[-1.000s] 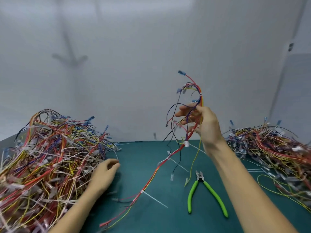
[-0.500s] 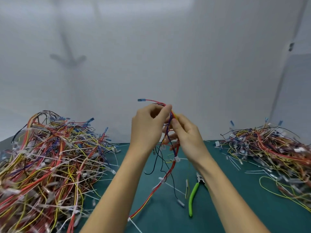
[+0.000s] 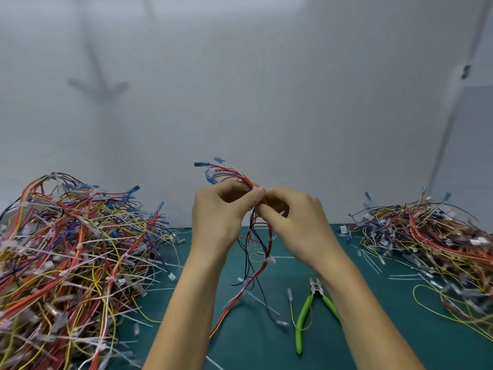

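Observation:
A wire harness (image 3: 262, 252) of red, yellow, black and blue wires hangs in the air over the middle of the green mat (image 3: 256, 340). My left hand (image 3: 218, 217) and my right hand (image 3: 296, 222) both pinch it near its top, fingertips meeting. Blue terminal ends (image 3: 213, 169) fan out above my fingers. White cable ties bind the harness lower down, and its tail trails onto the mat.
A big tangled pile of harnesses (image 3: 69, 263) covers the left side. A flatter pile (image 3: 432, 244) lies at the right. Green-handled cutters (image 3: 312, 313) rest on the mat under my right forearm. Cut tie ends litter the mat. A grey wall stands behind.
My left hand left the left pile and rose to join the right hand on the harness. The right hand came down and leftwards with it; more blue ends now fan out above.

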`<state>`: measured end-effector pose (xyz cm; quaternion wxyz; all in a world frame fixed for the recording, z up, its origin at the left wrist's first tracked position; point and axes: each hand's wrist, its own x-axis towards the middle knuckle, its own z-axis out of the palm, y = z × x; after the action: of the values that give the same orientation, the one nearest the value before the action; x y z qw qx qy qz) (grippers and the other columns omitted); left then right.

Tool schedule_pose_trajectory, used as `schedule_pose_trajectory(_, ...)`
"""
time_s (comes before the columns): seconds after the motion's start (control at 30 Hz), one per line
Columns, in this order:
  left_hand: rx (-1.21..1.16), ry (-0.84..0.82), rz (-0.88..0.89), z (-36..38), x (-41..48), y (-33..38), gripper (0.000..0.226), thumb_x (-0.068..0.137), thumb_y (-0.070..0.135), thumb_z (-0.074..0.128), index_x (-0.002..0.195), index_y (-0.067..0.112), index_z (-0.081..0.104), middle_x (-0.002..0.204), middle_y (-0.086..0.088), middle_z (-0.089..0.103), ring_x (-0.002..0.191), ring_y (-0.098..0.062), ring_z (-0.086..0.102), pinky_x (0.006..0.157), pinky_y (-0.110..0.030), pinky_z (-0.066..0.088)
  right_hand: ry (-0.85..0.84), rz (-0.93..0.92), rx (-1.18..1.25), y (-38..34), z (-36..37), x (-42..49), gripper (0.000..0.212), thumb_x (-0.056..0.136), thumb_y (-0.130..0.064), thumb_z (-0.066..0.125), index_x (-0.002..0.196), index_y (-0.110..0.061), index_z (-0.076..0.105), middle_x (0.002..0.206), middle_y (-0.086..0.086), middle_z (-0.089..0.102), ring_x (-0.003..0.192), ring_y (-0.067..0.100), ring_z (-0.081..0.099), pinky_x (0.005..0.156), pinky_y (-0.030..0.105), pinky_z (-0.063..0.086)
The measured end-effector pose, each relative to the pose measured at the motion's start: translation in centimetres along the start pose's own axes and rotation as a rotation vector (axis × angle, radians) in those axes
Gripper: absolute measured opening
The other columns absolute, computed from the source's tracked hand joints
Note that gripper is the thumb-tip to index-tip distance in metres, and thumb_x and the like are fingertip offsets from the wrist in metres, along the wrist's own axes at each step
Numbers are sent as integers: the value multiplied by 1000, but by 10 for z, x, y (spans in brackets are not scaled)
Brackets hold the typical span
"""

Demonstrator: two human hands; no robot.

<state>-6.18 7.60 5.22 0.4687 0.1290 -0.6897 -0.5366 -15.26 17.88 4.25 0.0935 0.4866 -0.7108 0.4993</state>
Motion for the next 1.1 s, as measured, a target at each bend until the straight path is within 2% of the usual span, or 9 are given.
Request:
schedule_pose_trajectory(0.13,122,9,94,0,1,3,4,81,21,78,79,24,78,78,7,76,80,-13,73,80,-37,59,30,73,209,-3,-3,3,10,92,-20,68,89,-24,77,73,-8,74,66,10,71,62,30,60)
schedule_pose_trajectory(0.3,149,26,184,-5,4,9,13,84,17,75,86,30,75,80,10,76,75,-7,70,74,-28,57,86,153,420,-2,-6,4,21,92,-14,68,81,-31,75,74,-1,76,65,15,73,53,20,53)
schedule_pose_trajectory(0.4,48,134,125,-12,6,10,12,81,17,79,90,22,74,79,4,73,70,-9,68,64,-25,58,154,220,504,-1,-9,5,21,93,-12,67,81,-28,75,75,2,75,65,16,72,52,20,51)
schedule_pose_trajectory(0.47,109,148,71,-19,9,8,17,78,21,82,91,21,70,81,3,69,72,-10,67,68,-27,58,189,248,555,0,-11,6,21,94,-11,66,82,-25,76,74,2,75,64,16,70,51,21,51)
schedule_pose_trajectory(0.6,284,-76,-97,-26,10,2,30,78,36,80,102,23,68,96,9,70,87,-3,67,77,-23,54,200,269,628,-3,-15,7,21,96,-11,62,84,-21,75,70,-5,72,61,11,68,51,19,51)
schedule_pose_trajectory(0.7,347,-264,-140,-26,8,1,21,82,36,76,99,27,69,93,11,73,85,3,68,73,-11,50,187,266,653,-4,-15,6,20,98,-13,59,86,-20,74,70,-7,71,60,8,66,50,18,49)
schedule_pose_trajectory(0.83,408,-404,-135,-28,6,2,4,86,22,74,90,22,73,83,7,76,81,-5,71,80,-22,54,184,260,673,-5,-14,7,17,100,-16,57,91,-16,72,74,-4,70,60,7,65,46,18,47)
schedule_pose_trajectory(0.93,391,-466,-142,-32,4,3,8,87,24,72,90,20,78,85,9,77,89,-6,71,83,-18,54,188,262,688,-3,-15,7,17,100,-17,57,92,-16,71,77,-2,70,62,7,65,46,17,46)
schedule_pose_trajectory(1.1,264,-402,-152,-28,1,6,5,88,19,72,88,17,77,85,3,78,89,-12,72,75,-9,52,178,280,729,-2,-14,7,17,101,-18,56,92,-17,71,77,-1,69,62,7,64,47,18,45)
